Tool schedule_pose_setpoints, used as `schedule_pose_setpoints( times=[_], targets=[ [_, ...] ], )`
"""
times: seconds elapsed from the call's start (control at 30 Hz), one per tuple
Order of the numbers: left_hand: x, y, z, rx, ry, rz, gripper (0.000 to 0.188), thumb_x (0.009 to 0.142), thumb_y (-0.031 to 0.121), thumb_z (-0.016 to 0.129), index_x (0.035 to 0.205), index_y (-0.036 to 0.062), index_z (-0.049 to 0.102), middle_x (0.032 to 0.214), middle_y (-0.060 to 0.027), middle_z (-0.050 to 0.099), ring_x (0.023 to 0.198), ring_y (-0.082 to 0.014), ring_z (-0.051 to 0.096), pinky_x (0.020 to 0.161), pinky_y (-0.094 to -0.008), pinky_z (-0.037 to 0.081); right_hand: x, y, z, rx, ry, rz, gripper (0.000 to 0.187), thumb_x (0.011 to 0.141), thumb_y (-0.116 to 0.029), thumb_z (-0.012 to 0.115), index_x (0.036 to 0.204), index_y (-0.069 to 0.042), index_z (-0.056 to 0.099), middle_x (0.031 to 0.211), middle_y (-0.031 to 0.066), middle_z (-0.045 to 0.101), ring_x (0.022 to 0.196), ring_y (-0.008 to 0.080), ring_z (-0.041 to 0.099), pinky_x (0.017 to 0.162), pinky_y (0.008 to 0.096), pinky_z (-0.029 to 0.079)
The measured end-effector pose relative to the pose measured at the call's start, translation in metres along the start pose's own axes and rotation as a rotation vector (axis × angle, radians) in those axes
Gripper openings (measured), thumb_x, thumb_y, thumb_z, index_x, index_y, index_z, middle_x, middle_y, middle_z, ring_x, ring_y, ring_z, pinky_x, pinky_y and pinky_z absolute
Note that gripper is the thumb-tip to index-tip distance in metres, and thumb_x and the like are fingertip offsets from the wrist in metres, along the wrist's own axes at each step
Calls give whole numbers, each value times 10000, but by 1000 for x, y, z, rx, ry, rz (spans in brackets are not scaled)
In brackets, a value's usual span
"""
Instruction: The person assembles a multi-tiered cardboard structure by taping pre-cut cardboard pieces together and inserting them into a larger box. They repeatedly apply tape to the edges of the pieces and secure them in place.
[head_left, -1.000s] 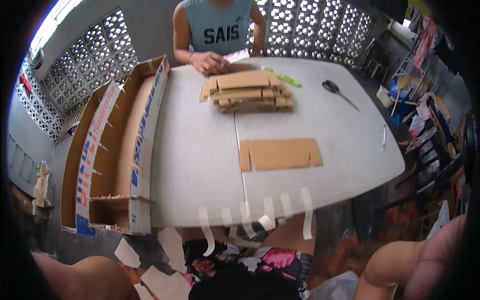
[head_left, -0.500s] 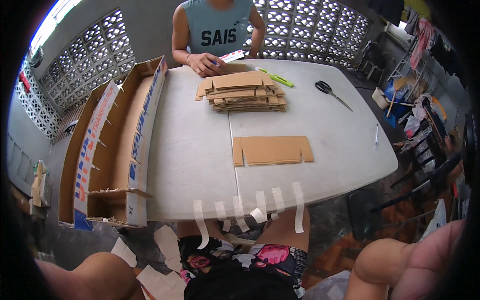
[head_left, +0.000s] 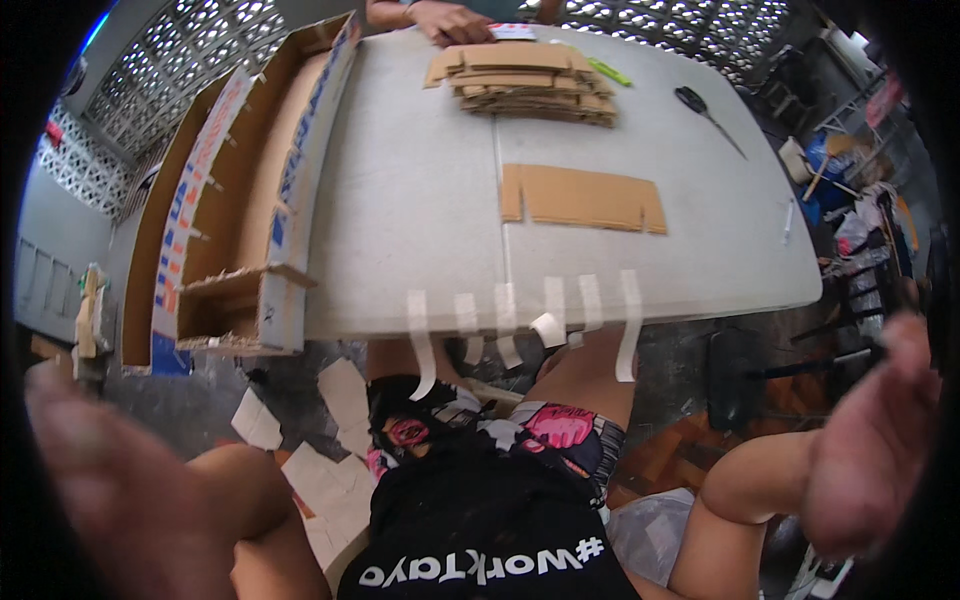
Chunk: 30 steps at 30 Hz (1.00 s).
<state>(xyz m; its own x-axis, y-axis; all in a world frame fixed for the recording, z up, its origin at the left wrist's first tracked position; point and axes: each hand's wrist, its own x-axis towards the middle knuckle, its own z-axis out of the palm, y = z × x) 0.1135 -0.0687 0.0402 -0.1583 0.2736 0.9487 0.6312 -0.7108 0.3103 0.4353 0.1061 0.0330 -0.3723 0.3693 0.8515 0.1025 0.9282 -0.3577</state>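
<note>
My left hand [head_left: 105, 480] is raised at the lower left rim, close to the camera, smeared by motion. At the right rim my right hand [head_left: 872, 455] is up too, its fingers blurred and partly cut off. Both are away from the table, and no object shows in either. A notched cardboard piece [head_left: 585, 197] lies flat on the white table [head_left: 400, 180]. Beyond it sits a stack of notched cardboard pieces [head_left: 535, 85]. Several strips of masking tape [head_left: 420, 345] hang from the near edge in front of my lap.
Long open cardboard boxes [head_left: 230, 220] line the table's left side. Black scissors [head_left: 710, 120], a green cutter [head_left: 608, 71] and a pen [head_left: 788, 220] lie on the table. A co-worker's hand [head_left: 450, 20] rests at the far edge. Cardboard scraps [head_left: 325, 490] litter the floor.
The view has tilted downward, so the table sits higher in the picture and the co-worker is mostly cut off. Both my hands have come further into view.
</note>
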Motion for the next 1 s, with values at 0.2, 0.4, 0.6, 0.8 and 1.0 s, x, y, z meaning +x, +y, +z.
schedule_pose_setpoints(
  times=[0.2, 0.4, 0.6, 0.8, 1.0],
  targets=[
    [-131, -49, 3, 307, -501, -1186, 168, 922, 138, 716, 880, -24, 707, 787, -92, 718, 705, -149, 666, 651, -291, 514, -26, 31, 80, 28, -149, 361, 67, 821, 16, 719, 874, -7, 685, 808, 109, 682, 746, 211, 651, 694, 306, 510],
    [-176, -70, 19, -60, -189, -1557, 193, 984, 175, 689, 991, -18, 684, 897, -25, 701, 842, -93, 633, 755, -254, 499, -26, 32, 139, 139, -446, 155, 101, 794, -68, 772, 854, -45, 694, 834, 116, 700, 741, 290, 683, 669, 372, 547],
    [-110, -35, 12, -140, -504, -1199, 83, 916, 58, 719, 906, -14, 677, 796, -52, 678, 700, -112, 621, 656, -252, 497, -28, 10, 174, 362, -393, 140, 217, 833, -146, 801, 993, -28, 714, 943, 141, 712, 815, 320, 697, 762, 399, 567],
    [-59, -41, 28, -23, -886, -1064, 102, 882, 35, 741, 952, -8, 680, 799, -117, 690, 714, -184, 697, 678, -285, 542, -21, 20, 149, 588, -894, 451, 178, 871, -154, 781, 990, -27, 744, 850, 129, 728, 757, 256, 707, 700, 340, 549],
    [-45, -69, 69, -48, -762, -1276, 190, 855, 4, 757, 1034, -40, 712, 873, -63, 715, 846, -103, 630, 814, -287, 522, -37, 48, 118, 487, -569, 717, 141, 919, -126, 731, 978, 1, 750, 815, 118, 700, 696, 209, 652, 662, 312, 509]
  ],
)
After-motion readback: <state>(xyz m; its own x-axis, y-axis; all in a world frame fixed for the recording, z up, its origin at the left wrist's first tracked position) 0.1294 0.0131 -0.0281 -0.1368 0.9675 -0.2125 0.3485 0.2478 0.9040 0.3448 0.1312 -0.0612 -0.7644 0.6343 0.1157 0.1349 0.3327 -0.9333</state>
